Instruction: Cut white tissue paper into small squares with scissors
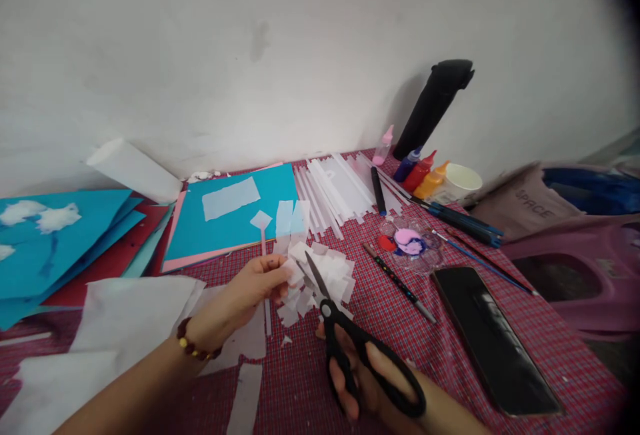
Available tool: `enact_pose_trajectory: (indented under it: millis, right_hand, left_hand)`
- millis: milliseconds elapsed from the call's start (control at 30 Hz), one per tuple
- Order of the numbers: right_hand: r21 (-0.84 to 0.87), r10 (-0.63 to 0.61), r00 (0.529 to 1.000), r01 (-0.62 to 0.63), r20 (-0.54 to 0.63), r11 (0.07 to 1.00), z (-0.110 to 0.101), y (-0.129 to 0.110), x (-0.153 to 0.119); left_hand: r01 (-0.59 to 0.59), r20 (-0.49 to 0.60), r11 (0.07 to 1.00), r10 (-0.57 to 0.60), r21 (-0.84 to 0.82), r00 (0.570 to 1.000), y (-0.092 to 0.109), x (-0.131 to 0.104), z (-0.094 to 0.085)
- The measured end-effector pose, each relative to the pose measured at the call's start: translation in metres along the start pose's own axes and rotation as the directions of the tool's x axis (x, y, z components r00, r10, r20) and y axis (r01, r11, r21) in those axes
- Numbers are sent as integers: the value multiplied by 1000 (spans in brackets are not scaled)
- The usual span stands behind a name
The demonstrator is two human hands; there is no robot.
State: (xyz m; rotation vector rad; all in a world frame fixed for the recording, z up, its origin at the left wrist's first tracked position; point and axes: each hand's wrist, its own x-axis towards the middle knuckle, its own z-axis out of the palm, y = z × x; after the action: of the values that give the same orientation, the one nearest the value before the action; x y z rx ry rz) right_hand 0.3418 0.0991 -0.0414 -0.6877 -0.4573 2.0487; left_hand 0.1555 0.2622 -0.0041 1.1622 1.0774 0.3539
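My right hand grips black-handled scissors, its fingers through the loops. The blades are slightly parted and point up and left over a heap of small white paper pieces. At the left edge of that heap, my left hand is closed in a pinch on a small white paper piece, close to the blade tips. A thin white stick with a small square of paper at its top lies just behind my left hand. Larger white paper sheets spread beneath and beside my left forearm.
Blue card and a bundle of white sticks lie near the wall. A paint palette, paintbrush, phone, paint bottles and a paper cup are on the right. A white roll leans at the back left.
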Motion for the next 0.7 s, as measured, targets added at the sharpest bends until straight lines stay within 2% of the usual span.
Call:
enact_pose_trajectory:
  millis: [67,167,267,333,433,533,700]
  right_hand:
    - [105,33,998,-38,47,994,-1,-1,0]
    - [185,29,995,-46,98,982,-1,-3,-1]
    - [238,-8,989,-27,145,971,2,-8,-2]
    - [251,-31,986,-11,164,968,5,-11,-4]
    - [222,-51,985,14,164,975,7,-13,-9]
    - [181,-42,983,9,180,983,9,-12,-15]
    - [109,30,976,-54,214,993,11,-7,-19]
  left_hand:
    - [-54,-37,987,60,152,998,4,-1,-5]
    - [-91,-98,916,140,390,985,12,-7,-14]
    - [-171,-93,849,249,500,964,14,-20,-24]
    - [-196,-83,823,281,533,956,8,-35,-32]
    - [-127,-130,804,245,581,961,-14,-70,-42]
    - [-44,-230,819,212,573,950,-48,-113,-43]
    - [81,-374,837,154,541,914,-100,-171,-23]
